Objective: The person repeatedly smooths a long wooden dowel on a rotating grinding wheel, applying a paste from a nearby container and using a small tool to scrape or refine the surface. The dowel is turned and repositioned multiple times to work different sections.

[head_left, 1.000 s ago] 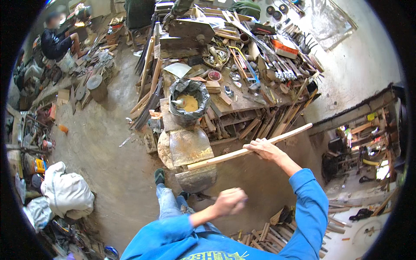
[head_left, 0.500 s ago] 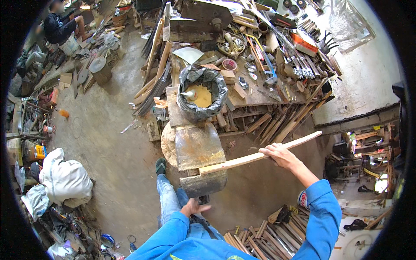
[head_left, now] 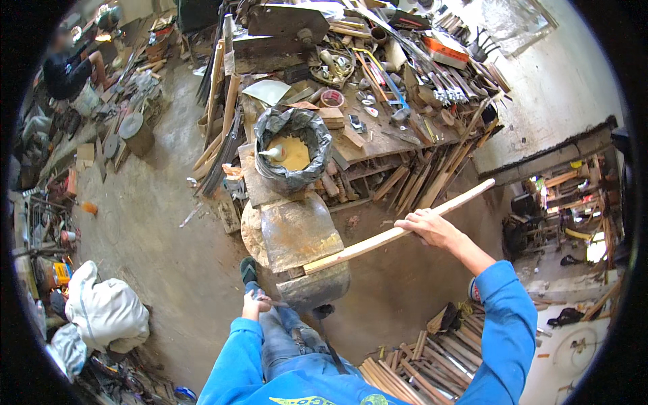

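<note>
My right hand (head_left: pixel 432 227) grips a long, pale, slightly bowed wooden strip (head_left: pixel 378 241) near its far right part. Its left end rests in a gap between a worn, stained plate (head_left: pixel 297 229) and a dark rounded block (head_left: pixel 314 289). Lower left of that block, my left hand (head_left: pixel 252 306) is closed in front of my leg. Something thin sticks out of it to the right, too small and blurred to name. Beyond the plate stands a bucket lined with a black bag (head_left: pixel 318 177), with yellowish material and a white bottle (head_left: pixel 275 153) inside.
A workbench (head_left: pixel 378 145) heaped with tools and wood scraps stands ahead. Wood sticks (head_left: pixel 432 364) lie piled at the lower right. A stuffed white sack (head_left: pixel 111 310) is at the left. Another person (head_left: pixel 67 67) sits at the far upper left.
My left hand has moved left and slightly away from me, off the front of the rounded block. My right hand keeps its grip on the wooden strip. The whole view has shifted slightly.
</note>
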Motion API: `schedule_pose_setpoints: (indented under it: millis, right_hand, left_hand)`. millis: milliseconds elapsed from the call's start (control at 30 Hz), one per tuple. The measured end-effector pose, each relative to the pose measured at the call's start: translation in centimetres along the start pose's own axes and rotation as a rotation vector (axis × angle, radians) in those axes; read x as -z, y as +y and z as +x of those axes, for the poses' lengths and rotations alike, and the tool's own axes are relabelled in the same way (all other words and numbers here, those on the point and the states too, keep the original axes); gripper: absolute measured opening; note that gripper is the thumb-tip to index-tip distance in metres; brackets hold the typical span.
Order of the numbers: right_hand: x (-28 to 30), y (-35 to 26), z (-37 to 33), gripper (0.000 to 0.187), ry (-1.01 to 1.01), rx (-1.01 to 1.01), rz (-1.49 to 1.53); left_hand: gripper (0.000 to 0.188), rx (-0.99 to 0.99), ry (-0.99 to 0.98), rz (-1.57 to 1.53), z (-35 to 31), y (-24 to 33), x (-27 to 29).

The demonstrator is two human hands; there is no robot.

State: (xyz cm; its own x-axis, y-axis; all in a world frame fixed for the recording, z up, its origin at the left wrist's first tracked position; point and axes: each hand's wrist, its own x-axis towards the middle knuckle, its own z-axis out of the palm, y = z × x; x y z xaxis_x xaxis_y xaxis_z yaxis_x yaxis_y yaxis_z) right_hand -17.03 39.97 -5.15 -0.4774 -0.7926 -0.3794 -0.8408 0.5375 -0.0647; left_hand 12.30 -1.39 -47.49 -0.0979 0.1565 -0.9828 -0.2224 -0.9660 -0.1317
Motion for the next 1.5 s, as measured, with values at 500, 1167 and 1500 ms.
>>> schedule_pose_setpoints:
  millis: [500,1167,1500]
  right_hand:
    - [-1.0,0.2,-0.1,0.066,-0.033,-0.032,-0.044]
    - [16.1,-8.8,22.5,0.016,0.386,-0.045,0.145]
    - [13.5,-9.5,30.8,0.027,-0.079,-0.365,0.138]
  left_hand:
    - [0.043,-0.594,-0.636,0.192,-33.1,-0.3,4.9]
    - [0.034,-0.644,-0.200,1.081,-28.4,4.5,3.4]
    - [0.029,-0.406,-0.454,1.599,-26.6,5.7,3.2]
